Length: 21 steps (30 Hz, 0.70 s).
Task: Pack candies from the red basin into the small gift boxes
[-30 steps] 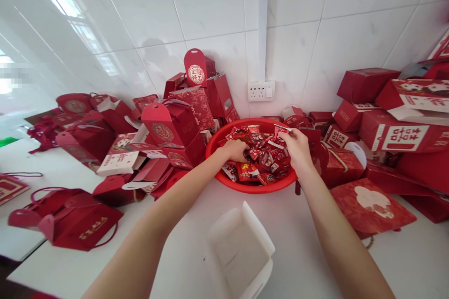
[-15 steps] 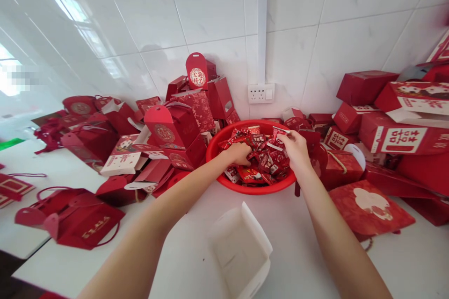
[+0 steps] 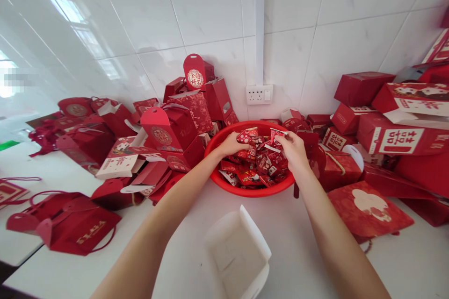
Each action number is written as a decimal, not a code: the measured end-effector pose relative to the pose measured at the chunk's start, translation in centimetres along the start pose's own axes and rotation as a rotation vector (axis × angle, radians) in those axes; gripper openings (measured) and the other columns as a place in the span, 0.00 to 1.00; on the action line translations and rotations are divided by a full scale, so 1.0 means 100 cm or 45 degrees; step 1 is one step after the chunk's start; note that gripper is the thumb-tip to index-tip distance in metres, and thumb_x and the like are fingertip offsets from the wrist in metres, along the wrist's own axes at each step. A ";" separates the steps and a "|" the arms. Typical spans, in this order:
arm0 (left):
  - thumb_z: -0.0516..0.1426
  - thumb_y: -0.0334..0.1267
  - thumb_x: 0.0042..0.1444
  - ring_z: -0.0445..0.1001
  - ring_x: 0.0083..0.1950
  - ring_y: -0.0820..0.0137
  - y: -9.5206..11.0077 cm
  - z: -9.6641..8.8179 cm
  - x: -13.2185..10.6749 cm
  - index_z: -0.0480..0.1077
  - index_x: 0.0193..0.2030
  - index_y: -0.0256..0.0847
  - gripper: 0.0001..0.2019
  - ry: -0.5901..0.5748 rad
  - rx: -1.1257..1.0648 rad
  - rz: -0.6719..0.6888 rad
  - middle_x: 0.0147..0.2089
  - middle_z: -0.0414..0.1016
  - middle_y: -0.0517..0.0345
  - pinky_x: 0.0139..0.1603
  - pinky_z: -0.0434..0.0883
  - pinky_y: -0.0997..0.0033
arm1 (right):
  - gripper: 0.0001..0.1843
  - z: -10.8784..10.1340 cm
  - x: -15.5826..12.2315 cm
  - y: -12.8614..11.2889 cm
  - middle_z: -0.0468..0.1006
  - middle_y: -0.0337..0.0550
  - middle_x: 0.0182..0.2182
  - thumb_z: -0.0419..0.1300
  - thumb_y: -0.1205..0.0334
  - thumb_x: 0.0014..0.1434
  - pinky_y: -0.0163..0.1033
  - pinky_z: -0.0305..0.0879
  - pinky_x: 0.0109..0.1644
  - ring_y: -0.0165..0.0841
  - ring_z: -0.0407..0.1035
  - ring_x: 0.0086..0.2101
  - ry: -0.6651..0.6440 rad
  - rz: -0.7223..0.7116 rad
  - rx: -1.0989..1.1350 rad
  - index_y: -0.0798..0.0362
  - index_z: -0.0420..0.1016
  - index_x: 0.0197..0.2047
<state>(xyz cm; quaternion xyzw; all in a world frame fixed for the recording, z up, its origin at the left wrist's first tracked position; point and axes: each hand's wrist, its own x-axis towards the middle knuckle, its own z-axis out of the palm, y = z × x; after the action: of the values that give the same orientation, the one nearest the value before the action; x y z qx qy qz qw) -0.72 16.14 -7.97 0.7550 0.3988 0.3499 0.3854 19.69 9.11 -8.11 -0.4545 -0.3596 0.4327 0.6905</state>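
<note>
A red plastic basin (image 3: 224, 136) full of small red candy packets (image 3: 257, 168) stands at the back of the white counter, below a wall socket. My left hand (image 3: 232, 143) is raised over the basin's left side, its fingers closed on a handful of red packets (image 3: 248, 137). My right hand (image 3: 293, 149) hovers over the basin's right side and pinches a red packet with a white edge (image 3: 277, 135). The two hands are close together above the heap.
An open white box (image 3: 238, 257) lies on the counter (image 3: 301, 252) in front of me. Red gift boxes and bags (image 3: 168, 126) are piled left of the basin, more red boxes (image 3: 386, 135) at the right, a flat red bag (image 3: 368, 210) near my right arm.
My left hand has lifted out of the heap with a handful of packets. My right hand has stayed over the basin's right side with its packet.
</note>
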 end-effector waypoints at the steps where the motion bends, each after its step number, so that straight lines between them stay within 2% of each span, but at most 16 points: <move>1: 0.70 0.39 0.39 0.80 0.45 0.59 0.001 0.001 0.000 0.80 0.40 0.35 0.19 0.011 -0.055 0.007 0.42 0.84 0.55 0.55 0.74 0.56 | 0.10 0.000 0.000 0.000 0.83 0.38 0.29 0.68 0.58 0.40 0.41 0.72 0.39 0.40 0.78 0.36 -0.003 0.003 0.005 0.48 0.76 0.29; 7: 0.72 0.42 0.41 0.79 0.54 0.55 0.007 0.002 -0.003 0.77 0.52 0.34 0.30 0.004 -0.329 0.037 0.53 0.82 0.46 0.59 0.74 0.53 | 0.08 0.000 0.000 0.001 0.83 0.37 0.27 0.67 0.58 0.41 0.42 0.72 0.42 0.38 0.77 0.34 -0.019 -0.025 -0.029 0.49 0.80 0.28; 11: 0.72 0.36 0.40 0.77 0.59 0.54 0.005 0.001 -0.002 0.72 0.59 0.33 0.36 0.102 -0.190 -0.001 0.58 0.79 0.45 0.64 0.70 0.54 | 0.08 0.001 -0.002 -0.001 0.82 0.36 0.25 0.67 0.58 0.39 0.41 0.71 0.41 0.37 0.76 0.32 -0.027 -0.006 -0.008 0.50 0.80 0.27; 14: 0.69 0.30 0.39 0.70 0.66 0.54 0.001 -0.001 0.001 0.69 0.64 0.36 0.41 0.172 -0.061 -0.023 0.65 0.73 0.47 0.70 0.64 0.57 | 0.09 0.003 -0.003 -0.003 0.82 0.36 0.26 0.67 0.58 0.39 0.41 0.71 0.42 0.36 0.76 0.32 -0.019 -0.002 0.008 0.50 0.80 0.27; 18: 0.67 0.32 0.43 0.64 0.71 0.54 -0.003 -0.002 0.004 0.64 0.69 0.40 0.43 0.157 -0.062 0.003 0.70 0.67 0.48 0.71 0.62 0.60 | 0.09 0.002 -0.004 -0.003 0.83 0.37 0.27 0.68 0.57 0.38 0.41 0.71 0.42 0.37 0.76 0.34 -0.026 -0.006 -0.022 0.50 0.80 0.26; 21: 0.67 0.33 0.45 0.67 0.69 0.54 -0.005 -0.002 0.003 0.63 0.70 0.41 0.42 0.186 -0.086 0.019 0.70 0.67 0.47 0.67 0.67 0.60 | 0.08 0.000 -0.002 -0.001 0.83 0.37 0.28 0.68 0.57 0.40 0.41 0.71 0.41 0.38 0.77 0.35 -0.038 -0.019 -0.046 0.49 0.80 0.27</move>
<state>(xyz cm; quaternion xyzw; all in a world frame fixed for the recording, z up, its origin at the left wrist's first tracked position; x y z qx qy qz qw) -0.93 16.67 -8.18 0.7170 0.4081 0.4200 0.3781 19.63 8.86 -8.04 -0.4579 -0.3809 0.4276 0.6800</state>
